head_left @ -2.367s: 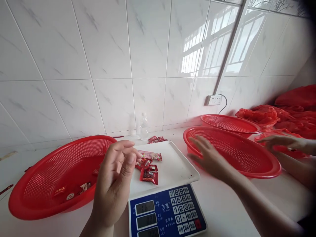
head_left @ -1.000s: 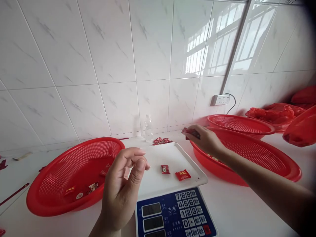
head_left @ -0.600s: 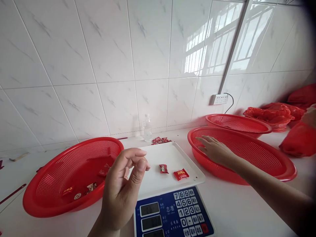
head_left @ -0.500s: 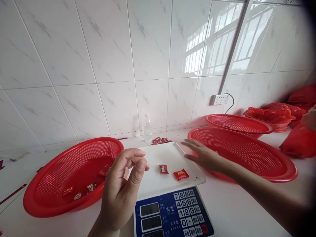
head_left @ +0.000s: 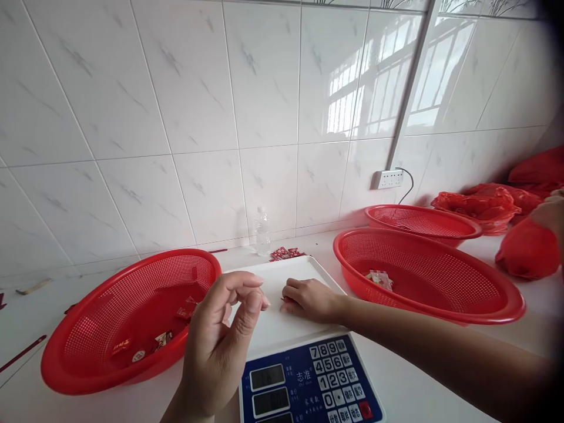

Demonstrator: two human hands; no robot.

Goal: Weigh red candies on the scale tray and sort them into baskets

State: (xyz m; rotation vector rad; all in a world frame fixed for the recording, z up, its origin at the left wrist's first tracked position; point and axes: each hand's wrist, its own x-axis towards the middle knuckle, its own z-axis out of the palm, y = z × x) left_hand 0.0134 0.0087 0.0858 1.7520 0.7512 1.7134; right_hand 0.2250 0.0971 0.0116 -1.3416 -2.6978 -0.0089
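The electronic scale (head_left: 308, 376) has a blue keypad panel and a white tray (head_left: 288, 267). My right hand (head_left: 312, 299) is low over the middle of the tray, fingers curled down and closed. A bit of red wrapper, a wrapped candy (head_left: 284, 299), shows at its fingertips; the rest is covered by the hand. In front of the tray's left side, my left hand (head_left: 222, 341) is raised with fingers curled and thumb close to the index finger. Whatever may lie in its palm is hidden.
A red basket (head_left: 132, 270) on the left holds several wrapped candies. Another red basket (head_left: 423, 252) on the right holds a pale packet (head_left: 379, 279), with a third basket (head_left: 423, 217) behind. A clear bottle (head_left: 262, 232) and red packets (head_left: 286, 254) stand near the wall. Red bags (head_left: 529, 249) lie far right.
My right hand has moved from the right basket's rim left onto the tray, covering the two red candies seen there before. The left hand stays nearly in place.
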